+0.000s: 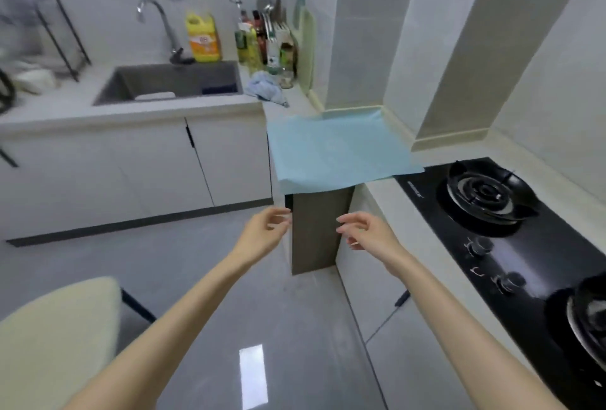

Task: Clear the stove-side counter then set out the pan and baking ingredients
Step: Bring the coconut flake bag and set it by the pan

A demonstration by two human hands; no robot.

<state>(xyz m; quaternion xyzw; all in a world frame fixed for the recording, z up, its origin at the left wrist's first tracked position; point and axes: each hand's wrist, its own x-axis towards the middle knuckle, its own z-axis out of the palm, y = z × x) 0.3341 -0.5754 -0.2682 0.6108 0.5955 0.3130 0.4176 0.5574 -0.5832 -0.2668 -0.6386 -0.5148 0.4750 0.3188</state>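
Note:
A light blue sheet (341, 147) lies flat over the corner counter (436, 155) next to the stove, its front edge hanging a little over the counter's edge. Both my arms reach forward below that edge. My left hand (264, 234) and my right hand (367, 231) hover in the air in front of the grey cabinet end panel, fingers loosely curled, holding nothing and touching nothing. No pan or baking ingredients show in the view.
A black gas stove (498, 213) with two burners fills the right counter. A sink (170, 81), a yellow detergent jug (202, 37), several bottles (259, 42) and a crumpled blue cloth (264, 86) sit at the back. A pale chair seat (55, 327) stands at lower left.

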